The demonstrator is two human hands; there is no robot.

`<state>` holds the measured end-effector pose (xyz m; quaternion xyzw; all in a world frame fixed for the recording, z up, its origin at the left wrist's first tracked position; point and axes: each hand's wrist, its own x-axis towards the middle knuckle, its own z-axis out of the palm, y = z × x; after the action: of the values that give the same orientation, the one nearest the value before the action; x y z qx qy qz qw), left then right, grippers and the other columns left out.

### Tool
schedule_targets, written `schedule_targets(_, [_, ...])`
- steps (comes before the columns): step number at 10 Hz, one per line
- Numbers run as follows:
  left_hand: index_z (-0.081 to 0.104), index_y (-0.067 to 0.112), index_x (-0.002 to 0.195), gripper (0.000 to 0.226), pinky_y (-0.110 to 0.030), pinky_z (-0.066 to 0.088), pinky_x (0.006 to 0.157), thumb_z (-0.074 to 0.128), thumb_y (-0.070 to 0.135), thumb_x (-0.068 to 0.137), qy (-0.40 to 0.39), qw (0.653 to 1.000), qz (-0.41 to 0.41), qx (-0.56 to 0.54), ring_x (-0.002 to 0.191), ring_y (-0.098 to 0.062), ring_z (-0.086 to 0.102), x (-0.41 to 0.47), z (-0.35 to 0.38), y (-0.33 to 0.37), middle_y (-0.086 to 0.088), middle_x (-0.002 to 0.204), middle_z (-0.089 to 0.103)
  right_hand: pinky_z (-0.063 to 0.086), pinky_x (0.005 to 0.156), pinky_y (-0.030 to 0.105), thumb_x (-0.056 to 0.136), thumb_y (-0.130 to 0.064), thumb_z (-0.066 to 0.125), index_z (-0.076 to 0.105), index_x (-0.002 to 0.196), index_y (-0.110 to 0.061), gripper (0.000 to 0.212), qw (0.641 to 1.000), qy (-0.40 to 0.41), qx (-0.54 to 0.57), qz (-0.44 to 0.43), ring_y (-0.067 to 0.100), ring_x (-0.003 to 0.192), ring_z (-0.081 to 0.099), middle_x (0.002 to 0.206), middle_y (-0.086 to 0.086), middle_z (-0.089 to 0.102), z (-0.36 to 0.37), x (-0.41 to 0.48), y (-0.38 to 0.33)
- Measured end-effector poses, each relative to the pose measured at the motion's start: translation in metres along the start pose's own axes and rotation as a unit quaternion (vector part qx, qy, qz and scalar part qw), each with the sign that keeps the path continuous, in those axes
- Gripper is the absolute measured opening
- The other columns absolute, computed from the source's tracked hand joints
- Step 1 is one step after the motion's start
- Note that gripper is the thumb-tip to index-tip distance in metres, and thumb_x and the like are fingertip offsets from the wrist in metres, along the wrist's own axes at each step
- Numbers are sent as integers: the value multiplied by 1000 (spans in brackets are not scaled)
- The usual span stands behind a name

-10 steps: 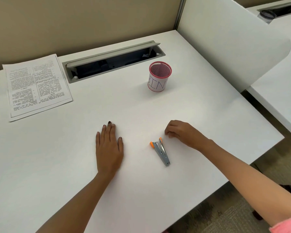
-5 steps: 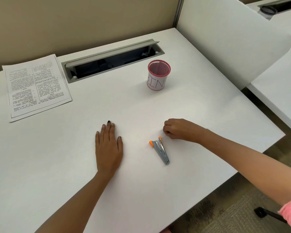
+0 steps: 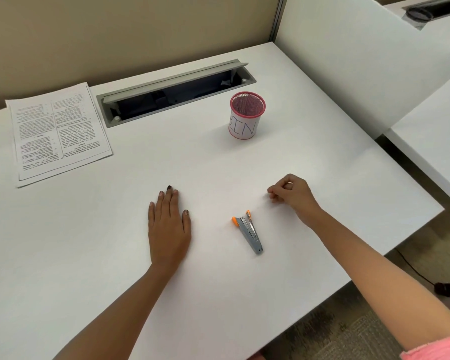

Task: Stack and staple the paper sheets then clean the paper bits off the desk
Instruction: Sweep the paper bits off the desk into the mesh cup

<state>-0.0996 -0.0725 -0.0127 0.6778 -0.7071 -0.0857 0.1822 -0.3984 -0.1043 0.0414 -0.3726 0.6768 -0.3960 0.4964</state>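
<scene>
Ok so, the left hand [image 3: 169, 224] lay flat on the white surface [image 3: 218, 294], palm down, fingers [image 3: 169, 200] straight and close together, holding nothing. The right hand [image 3: 294, 194] was over to the right of it and a bit further back, with its fingers [image 3: 276, 193] curled in and the tips bunched against the thumb. It looked like a pinch, but honestly I couldn't tell if there was any tiny scrap in there.

The stapler [image 3: 247, 231], grey with orange ends, sat on its side between the two hands, just in front of the right one, and neither hand was touching it. The paper sheets [image 3: 57, 133] were stacked in the far left corner, printed side up, edges slightly offset, well apart from both hands. A pink mesh cup [image 3: 247, 115] with BIN written on its white label stood upright further back, beyond the right hand. Behind it, the grey cable tray [image 3: 177, 92] had its lid propped open. A white divider panel [image 3: 348, 61] ran along the right side.
</scene>
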Motion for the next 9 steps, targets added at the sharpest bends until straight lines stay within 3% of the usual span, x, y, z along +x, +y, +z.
schedule_targets(1, [34,6,146,55,-42,15,120,29,29,96,-1,1000,0,2,145,-24,26,0,0,0,-8,155,32,56,75,36,85,6,58,62,87,-4,11,999,4,36,26,25,67,64,86,18,69,2,-9,2])
schedule_targets(2, [34,6,146,56,-42,14,120,28,30,96,-1,1000,1,0,145,-24,26,0,0,0,-8,155,32,57,78,34,86,4,56,67,90,-2,14,998,19,-49,20,23,66,66,83,15,70,8,-18,5])
schedule_targets(3, [34,6,146,56,-42,14,121,27,30,96,-2,1000,0,1,145,-23,25,0,0,0,-8,155,32,52,72,26,84,-10,67,69,87,-8,4,986,33,-165,0,16,62,65,75,2,68,18,-25,3])
schedule_targets(4, [34,6,146,56,-42,15,120,28,30,96,0,1000,0,-2,145,-23,26,0,-1,0,-8,155,32,47,63,18,82,-11,70,68,80,-9,3,968,50,-242,-51,10,61,57,71,-1,64,30,-30,3])
schedule_targets(7, [35,6,146,56,-43,16,120,27,31,96,-1,1000,-3,-6,145,-23,26,0,-1,0,-7,155,33,52,72,35,79,-9,72,73,77,-7,3,925,65,-352,-130,20,72,62,73,4,70,41,-37,9])
schedule_targets(9, [34,7,146,56,-43,15,120,28,31,96,1,1000,-3,-9,146,-23,25,0,0,0,-7,156,32,50,64,32,81,-4,61,70,74,-2,11,900,39,-417,-119,23,72,61,73,10,69,44,-34,1])
